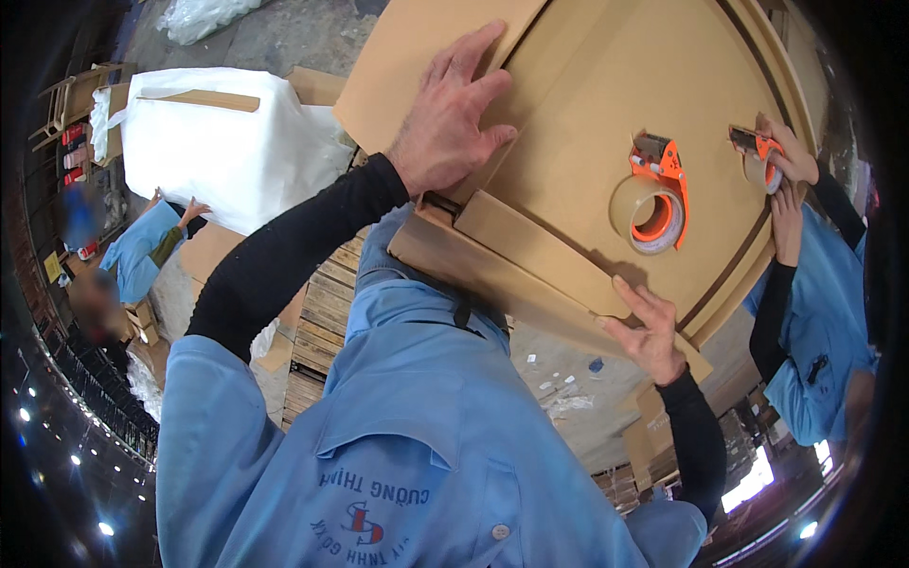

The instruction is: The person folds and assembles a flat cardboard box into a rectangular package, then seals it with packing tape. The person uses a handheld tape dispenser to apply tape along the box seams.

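Note:
A large brown cardboard carton (568, 123) lies in front of me, its inner panel facing up and its side flaps standing around it. My left hand (454, 118) rests with spread fingers on the left flap (393, 80) and its edge. At the near edge, my right hand (649, 327) pinches the narrow near flap (535, 246) between thumb and fingers. On the panel, apart from both hands, lies an orange tape dispenser (677, 185) with a roll of clear brownish tape (632, 206).
A co-worker at the right holds a second orange tape dispenser (769, 150) in one hand (800, 161); the other hand (787, 222) touches the carton's right edge. Left stands a white-wrapped bulky item (204, 156), touched by another person (137, 251). Wooden slats (327, 312) lie below.

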The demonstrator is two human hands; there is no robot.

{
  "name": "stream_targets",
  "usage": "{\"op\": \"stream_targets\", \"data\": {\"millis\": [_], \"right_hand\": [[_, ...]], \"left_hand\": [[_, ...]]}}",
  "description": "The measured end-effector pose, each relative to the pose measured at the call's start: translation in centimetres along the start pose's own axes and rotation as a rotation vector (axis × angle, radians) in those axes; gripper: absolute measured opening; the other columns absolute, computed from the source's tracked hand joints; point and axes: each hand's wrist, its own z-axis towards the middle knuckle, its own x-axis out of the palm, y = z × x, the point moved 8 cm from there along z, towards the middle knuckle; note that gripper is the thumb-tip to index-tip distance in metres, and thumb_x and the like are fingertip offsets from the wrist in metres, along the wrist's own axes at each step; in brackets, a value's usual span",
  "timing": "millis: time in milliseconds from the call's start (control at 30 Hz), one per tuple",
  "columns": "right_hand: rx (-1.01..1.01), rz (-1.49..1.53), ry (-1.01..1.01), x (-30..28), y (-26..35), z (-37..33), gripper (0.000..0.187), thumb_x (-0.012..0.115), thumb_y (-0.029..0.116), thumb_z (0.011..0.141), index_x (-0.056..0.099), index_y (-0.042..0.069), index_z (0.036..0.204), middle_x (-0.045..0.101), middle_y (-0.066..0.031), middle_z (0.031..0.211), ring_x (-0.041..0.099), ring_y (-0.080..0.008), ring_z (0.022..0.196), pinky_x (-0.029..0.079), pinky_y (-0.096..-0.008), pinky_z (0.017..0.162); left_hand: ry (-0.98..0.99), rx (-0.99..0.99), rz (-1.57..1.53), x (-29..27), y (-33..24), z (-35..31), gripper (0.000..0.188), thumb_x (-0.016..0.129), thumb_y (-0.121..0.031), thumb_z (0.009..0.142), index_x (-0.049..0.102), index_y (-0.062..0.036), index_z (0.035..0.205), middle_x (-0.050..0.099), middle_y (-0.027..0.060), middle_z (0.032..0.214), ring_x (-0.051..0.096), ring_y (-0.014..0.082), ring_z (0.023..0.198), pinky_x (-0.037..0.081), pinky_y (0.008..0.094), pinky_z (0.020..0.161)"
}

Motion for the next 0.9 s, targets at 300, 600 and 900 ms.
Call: {"op": "stream_targets", "data": {"millis": [300, 600, 900], "right_hand": [[0.294, 0.462, 0.211, -0.8, -2.3, 2.9, 0.075, 0.093, 0.006, 0.075, 0.061, -0.007, 0.141, 0.069, -0.0164, 0.136, 0.061, -0.0162, 0.125, 0.049, -0.0333, 0.107], [-0.201, 0.107, -0.099, -0.4, 2.0, 0.1, 0.070, 0.090, 0.004, 0.073, 0.066, -0.001, 0.139, 0.071, -0.0122, 0.087, 0.063, -0.0179, 0.072, 0.051, -0.0309, 0.065], [0.003, 0.298, 0.034, -1.2, -1.4, 2.5, 0.071, 0.092, 0.004, 0.072, 0.066, -0.004, 0.138, 0.069, -0.0009, 0.087, 0.053, -0.0101, 0.063, 0.044, -0.0282, 0.057]], "left_hand": [[-0.051, 0.017, -0.003, 0.1, 0.2, -0.2, 0.042, 0.085, -0.010, 0.073, 0.062, 0.0001, 0.106, 0.031, 0.0177, 0.167, 0.035, 0.0425, 0.149, 0.034, 0.0503, 0.122], [-0.083, -0.003, -0.011, 0.3, 0.5, -0.7, 0.045, 0.086, -0.010, 0.073, 0.062, -0.0016, 0.111, 0.032, 0.0152, 0.167, 0.036, 0.0412, 0.149, 0.036, 0.0503, 0.121], [-0.065, 0.001, -0.038, 0.2, 0.4, -0.2, 0.039, 0.083, -0.011, 0.075, 0.062, -0.0031, 0.107, 0.032, 0.0153, 0.166, 0.033, 0.0414, 0.150, 0.035, 0.0508, 0.121]]}}
